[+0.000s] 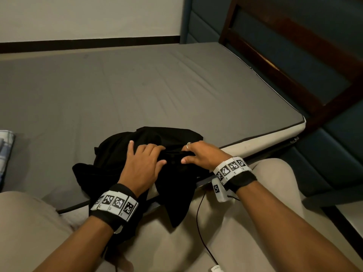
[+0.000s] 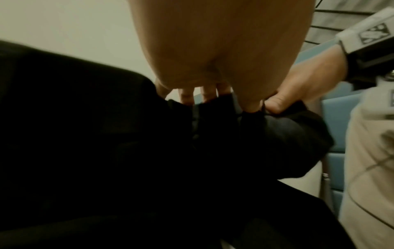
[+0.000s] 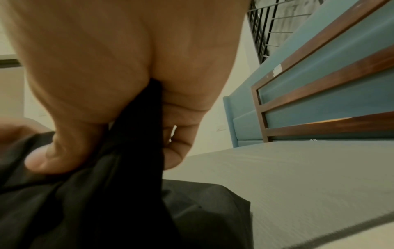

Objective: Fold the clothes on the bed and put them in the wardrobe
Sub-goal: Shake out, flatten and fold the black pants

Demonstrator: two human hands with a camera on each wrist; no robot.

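right hand pinches a fold of the black garment, cloth running between thumb and curled fingers | left hand just beside that grip, fingers bent into the same bunch, hold cannot be told | garment crumpled under both hands at the bed edge, hem hanging below the grip

We count one black garment bunched at the bed's six o'clock edge, one grey mattress, and one plaid cloth at nine o'clock. We see two hands, left and right, two marker wristbands, and one ring.
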